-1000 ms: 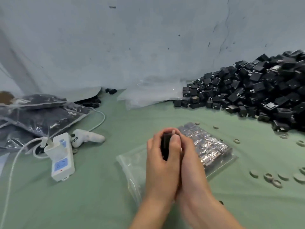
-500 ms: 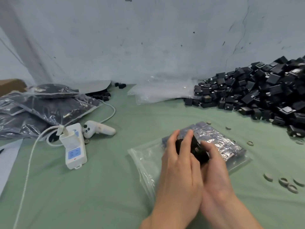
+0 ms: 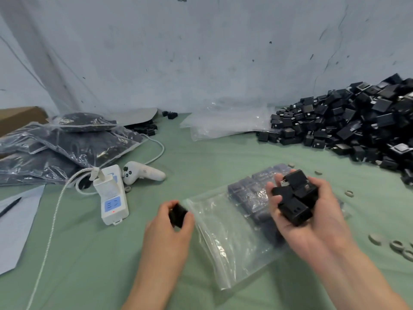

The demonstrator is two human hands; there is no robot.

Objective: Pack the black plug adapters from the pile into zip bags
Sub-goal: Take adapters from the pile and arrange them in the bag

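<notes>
Your left hand [image 3: 166,222] pinches one small black cube-shaped plug adapter [image 3: 177,214] just beside the mouth of the clear plastic zip bag [image 3: 228,238]. Your right hand [image 3: 312,218], palm up, curls around a cluster of black adapters [image 3: 292,198] above the bag's filled far end. A white power strip [image 3: 110,194] and white handheld controller [image 3: 143,174] lie to your left, grey rings [image 3: 375,239] to your right. The bag lies flat, its long axis running from near-left to far-right, mouth towards your left hand. The big heap of black adapters [image 3: 348,128] sits far right on the green cloth [image 3: 89,253], against a scuffed pale wall [image 3: 201,52].
</notes>
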